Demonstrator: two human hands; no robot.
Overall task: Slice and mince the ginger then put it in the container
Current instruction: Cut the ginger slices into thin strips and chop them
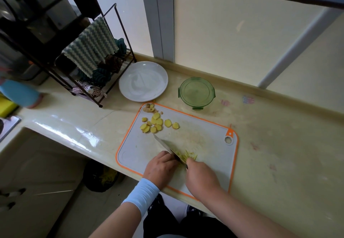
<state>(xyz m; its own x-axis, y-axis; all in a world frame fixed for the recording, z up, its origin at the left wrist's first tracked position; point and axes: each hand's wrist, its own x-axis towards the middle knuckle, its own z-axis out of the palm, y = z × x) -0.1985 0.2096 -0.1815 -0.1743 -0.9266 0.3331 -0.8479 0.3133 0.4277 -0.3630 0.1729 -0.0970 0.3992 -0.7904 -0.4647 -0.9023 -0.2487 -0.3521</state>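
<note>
The right hand (202,177) is closed round the handle of the knife (165,144), whose blade crosses the ginger slivers (189,156) on the cutting board (214,144). The left hand (161,166), fingers curled down, sits against the blade's flat; whether it pins ginger underneath is hidden. The slivers look light, damp and clingy, so they are best gathered by scraping. Farther up the board lie the ginger slices (158,123), firm, thin and apt to skid; pin them flat from above. The green container (196,92) stands beyond on the counter (279,144).
</note>
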